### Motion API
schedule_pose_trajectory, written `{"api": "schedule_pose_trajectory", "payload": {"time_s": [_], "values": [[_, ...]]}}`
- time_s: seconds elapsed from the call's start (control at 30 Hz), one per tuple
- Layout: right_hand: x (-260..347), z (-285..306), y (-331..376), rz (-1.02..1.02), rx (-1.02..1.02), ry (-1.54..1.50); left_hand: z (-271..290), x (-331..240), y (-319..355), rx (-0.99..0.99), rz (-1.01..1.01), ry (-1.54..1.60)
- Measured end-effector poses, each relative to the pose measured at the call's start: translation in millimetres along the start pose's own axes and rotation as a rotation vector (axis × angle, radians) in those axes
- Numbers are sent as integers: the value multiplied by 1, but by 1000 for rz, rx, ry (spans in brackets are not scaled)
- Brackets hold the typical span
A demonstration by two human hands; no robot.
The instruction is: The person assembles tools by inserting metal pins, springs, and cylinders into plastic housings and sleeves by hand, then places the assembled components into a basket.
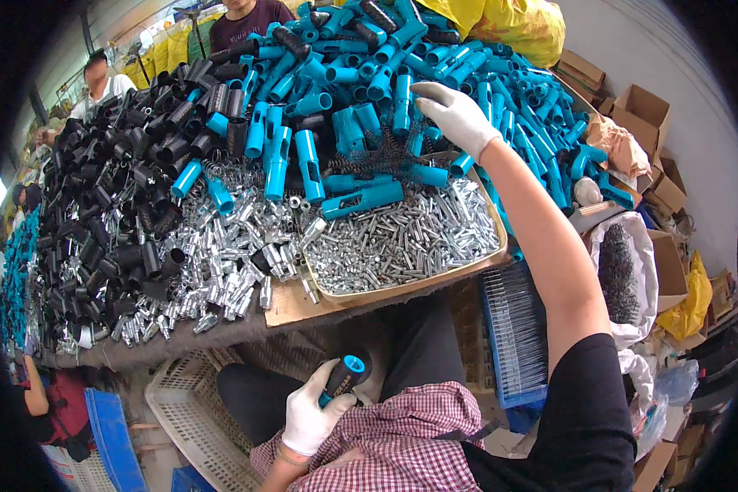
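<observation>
My left hand (310, 414), in a white glove, sits low over my lap and grips a black tube with a blue end (346, 373). My right hand (455, 115), also gloved, reaches far out over a heap of blue plastic tubes (435, 66) on the table; its fingers curl down onto the pile near the far rim of a shallow tray (402, 287). Whether it holds a tube I cannot tell. The tray is filled with small silver metal pins (402, 238). Dark coil springs (385, 156) lie between the tray and the blue tubes.
Black tubes (115, 213) are heaped at the left, shiny metal sleeves (221, 262) beside the tray. A white basket (193, 410) and a blue crate (512, 344) stand below the table edge. Cardboard boxes (648, 115) and bags lie right. Other people sit at the far side.
</observation>
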State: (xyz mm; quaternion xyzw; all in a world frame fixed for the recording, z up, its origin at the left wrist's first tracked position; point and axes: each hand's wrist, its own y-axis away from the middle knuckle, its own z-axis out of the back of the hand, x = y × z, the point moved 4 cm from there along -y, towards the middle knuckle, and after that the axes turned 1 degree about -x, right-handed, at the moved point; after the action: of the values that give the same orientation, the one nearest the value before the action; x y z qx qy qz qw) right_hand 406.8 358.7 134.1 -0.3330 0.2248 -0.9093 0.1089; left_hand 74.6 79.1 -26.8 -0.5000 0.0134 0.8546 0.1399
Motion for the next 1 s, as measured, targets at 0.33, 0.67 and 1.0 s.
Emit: {"api": "schedule_pose_trajectory", "payload": {"time_s": [0.33,0.67,1.0], "values": [[66,-14,128,4,36,-823,3,-15,-8,-47,50,121],[129,-95,254,-453,107,-1327,1,-25,-15,68,38,131],[152,-119,279,-193,200,-996,13,-12,4,-65,-51,131]]}}
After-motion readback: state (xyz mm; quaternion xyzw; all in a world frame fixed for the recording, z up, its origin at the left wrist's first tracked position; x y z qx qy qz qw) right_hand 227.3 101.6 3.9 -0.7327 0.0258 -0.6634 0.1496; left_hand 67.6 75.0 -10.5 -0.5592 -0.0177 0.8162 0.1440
